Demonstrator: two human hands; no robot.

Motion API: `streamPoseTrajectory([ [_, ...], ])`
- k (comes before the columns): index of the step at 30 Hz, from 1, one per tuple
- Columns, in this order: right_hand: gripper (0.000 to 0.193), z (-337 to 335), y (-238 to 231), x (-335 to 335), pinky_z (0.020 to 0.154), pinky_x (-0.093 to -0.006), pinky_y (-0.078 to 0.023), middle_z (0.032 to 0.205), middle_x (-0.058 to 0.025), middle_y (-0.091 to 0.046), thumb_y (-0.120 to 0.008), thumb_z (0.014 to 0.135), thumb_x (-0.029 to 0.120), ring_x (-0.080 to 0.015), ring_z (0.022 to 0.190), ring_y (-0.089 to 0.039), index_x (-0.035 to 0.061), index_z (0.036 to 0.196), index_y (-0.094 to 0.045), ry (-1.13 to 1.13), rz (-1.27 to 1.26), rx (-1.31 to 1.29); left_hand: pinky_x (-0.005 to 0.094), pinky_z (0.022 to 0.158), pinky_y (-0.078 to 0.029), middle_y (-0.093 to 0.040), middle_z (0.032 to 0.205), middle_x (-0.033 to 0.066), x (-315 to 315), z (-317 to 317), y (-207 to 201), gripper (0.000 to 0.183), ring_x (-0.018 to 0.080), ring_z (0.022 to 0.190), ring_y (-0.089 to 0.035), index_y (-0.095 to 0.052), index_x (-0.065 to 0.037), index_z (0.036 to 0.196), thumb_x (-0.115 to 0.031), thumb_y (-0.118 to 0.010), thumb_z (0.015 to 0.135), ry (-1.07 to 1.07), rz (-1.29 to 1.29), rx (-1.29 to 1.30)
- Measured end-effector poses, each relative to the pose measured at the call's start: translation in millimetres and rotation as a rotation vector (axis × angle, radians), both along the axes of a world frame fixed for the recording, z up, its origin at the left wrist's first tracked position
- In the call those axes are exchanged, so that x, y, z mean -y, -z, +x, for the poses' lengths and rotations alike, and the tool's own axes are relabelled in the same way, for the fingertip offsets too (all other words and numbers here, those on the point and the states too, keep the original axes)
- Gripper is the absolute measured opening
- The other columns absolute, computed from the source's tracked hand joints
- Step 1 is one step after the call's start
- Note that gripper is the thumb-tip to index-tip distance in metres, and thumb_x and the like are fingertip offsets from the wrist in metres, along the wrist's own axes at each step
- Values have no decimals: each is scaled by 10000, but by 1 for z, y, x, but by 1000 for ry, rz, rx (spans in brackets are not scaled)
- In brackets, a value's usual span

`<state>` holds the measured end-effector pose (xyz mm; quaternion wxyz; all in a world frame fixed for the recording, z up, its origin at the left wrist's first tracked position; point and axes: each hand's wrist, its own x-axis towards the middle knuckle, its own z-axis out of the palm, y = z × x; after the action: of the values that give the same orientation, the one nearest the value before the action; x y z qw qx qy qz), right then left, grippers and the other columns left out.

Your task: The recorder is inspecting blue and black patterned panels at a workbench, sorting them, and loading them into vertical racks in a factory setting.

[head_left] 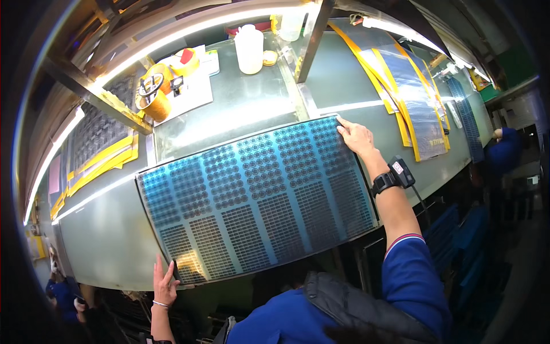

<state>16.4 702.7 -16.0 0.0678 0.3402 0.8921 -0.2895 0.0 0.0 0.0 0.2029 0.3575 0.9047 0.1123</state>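
A large dark panel with a blue sheen (279,189) lies tilted on the grey-green worktable, covered in rows of small round and rectangular patterns. At its far right corner, my right hand (358,137) grips the edge with closed fingers. My left hand (164,286) is beside the near left corner, its fingers stretched up and apart along the edge. A small dark piece shows between those fingers; I cannot make out what it is. The near edge of the panel sits along the front of the table. Bright light reflects off its lower left part.
Yellow-edged film sheets (401,92) lie at the right, and more yellow-edged sheets (100,163) at the left. A white bottle (250,50) and an orange tape roll (156,107) stand at the back. A metal post (314,43) rises behind the panel. Other people are at both sides.
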Motion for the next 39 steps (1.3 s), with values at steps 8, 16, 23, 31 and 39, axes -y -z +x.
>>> streamPoseTrajectory([
  [8, 445, 13, 42, 20, 1016, -408, -314, 1274, -150, -488, -504, 858, 207, -316, 1169, -419, -14, 1244, -484, -160, 710, -398, 457, 1107, -175, -378, 1412, 105, -37, 7, -30, 568, 264, 1326, -320, -390, -39, 1328, -148, -588, 807, -54, -143, -139],
  [16, 479, 7, 52, 30, 1070, -393, -242, 1370, -124, -409, -435, 906, 235, -298, 1238, -358, 17, 1332, -405, -147, 679, -341, 434, 1079, -245, -340, 1403, 220, -139, -68, 38, 550, 340, 1306, -321, -355, 59, 1330, -259, -501, 906, -320, 105, -515],
  [23, 477, 14, 46, 28, 1032, -403, -298, 1344, -130, -435, -470, 904, 264, -323, 1187, -395, 17, 1310, -435, -134, 695, -347, 401, 1054, -285, -392, 1389, 158, -143, -165, 66, 488, 297, 1272, -370, -416, -26, 1323, -270, -468, 903, -469, 87, -679],
  [31, 1164, 133, 19, 3, 1119, -483, -66, 1501, -195, -54, -784, 519, 596, -380, 1385, -28, 146, 1443, -239, -328, 153, -231, 401, 1014, -347, -529, 1249, 169, -136, -195, 75, 341, 317, 1172, -473, -562, 8, 1154, -181, -465, 887, -422, 42, -772],
  [39, 1141, 237, -14, 25, 1131, -469, -4, 1532, -83, -23, -813, 494, 532, -288, 1408, 14, 230, 1441, -253, -223, 21, -35, 381, 1044, -290, -483, 1311, 136, -125, -199, 89, 371, 276, 1224, -420, -526, -7, 1212, -211, -392, 933, -400, 18, -738],
])
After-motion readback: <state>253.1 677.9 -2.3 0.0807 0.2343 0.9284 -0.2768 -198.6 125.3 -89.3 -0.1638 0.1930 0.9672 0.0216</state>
